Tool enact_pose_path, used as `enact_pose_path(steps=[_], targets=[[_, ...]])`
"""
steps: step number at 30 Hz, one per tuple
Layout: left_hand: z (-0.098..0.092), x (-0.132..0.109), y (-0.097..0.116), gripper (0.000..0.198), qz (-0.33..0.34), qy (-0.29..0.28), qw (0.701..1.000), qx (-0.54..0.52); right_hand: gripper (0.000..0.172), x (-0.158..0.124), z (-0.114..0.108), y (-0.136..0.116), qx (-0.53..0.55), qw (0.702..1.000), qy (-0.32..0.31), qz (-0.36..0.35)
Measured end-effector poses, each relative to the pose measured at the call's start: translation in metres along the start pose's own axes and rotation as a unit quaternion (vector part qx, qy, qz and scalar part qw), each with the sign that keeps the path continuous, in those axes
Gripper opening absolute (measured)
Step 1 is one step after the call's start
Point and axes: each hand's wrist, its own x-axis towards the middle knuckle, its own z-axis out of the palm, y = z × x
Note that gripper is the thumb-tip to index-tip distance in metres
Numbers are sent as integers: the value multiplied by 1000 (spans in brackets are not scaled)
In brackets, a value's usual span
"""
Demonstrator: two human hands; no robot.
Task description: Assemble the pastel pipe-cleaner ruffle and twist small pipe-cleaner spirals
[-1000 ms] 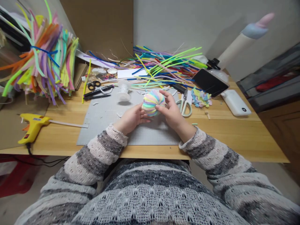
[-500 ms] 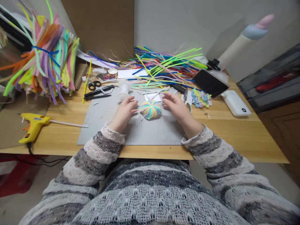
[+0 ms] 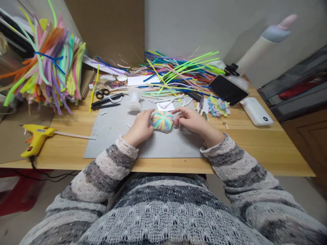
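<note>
A round pastel ball (image 3: 162, 121) of striped pipe cleaners rests on the grey cutting mat (image 3: 114, 136). My left hand (image 3: 140, 127) presses against its left side, fingers curled round it and thumb over the top. My right hand (image 3: 191, 120) meets it from the right, bent fingertips touching its edge. Both hands cup the ball between them.
White-handled scissors (image 3: 201, 106) and pastel scraps (image 3: 218, 106) lie right of the mat. Loose pipe cleaners (image 3: 176, 73) cover the back of the desk, with a bundle (image 3: 48, 68) at left. A yellow glue gun (image 3: 37, 137), black scissors (image 3: 102, 92), a thread spool (image 3: 134, 98), a tablet (image 3: 228, 90) and a white power bank (image 3: 257, 111) lie around.
The ball was held up in both hands, then set down on the mat and let go. Now both hands have closed in on it again.
</note>
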Motion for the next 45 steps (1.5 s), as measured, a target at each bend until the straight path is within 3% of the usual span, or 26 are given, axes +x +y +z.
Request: enact_pose_path(steps=[4,7,10,14,17,21,35,45], targets=[[-1,0,-2,67,-18,30,999,-16,38,0,-1,-3,-85,993,69,-39],[-2,-1,1,68,-9,-6,999,-31,50,-2,0,-3,-105,990,11,-89],[-4,-2,6,73,3,-41,996,-78,61,-4,2,-2,-106,988,-50,-96],[-9,-2,7,80,53,-48,991,-117,56,-4,3,0,-123,987,-23,-97],[-6,-2,5,93,91,-66,988,-101,63,-2,5,3,-127,979,-15,-162],[3,0,0,105,69,-52,994,-66,75,1,12,8,-152,963,-42,-218],[10,2,-5,86,49,-69,995,-57,70,4,24,9,-183,961,-27,-204],[7,1,-2,89,45,-78,996,-15,76,1,23,7,-210,954,-31,-209]])
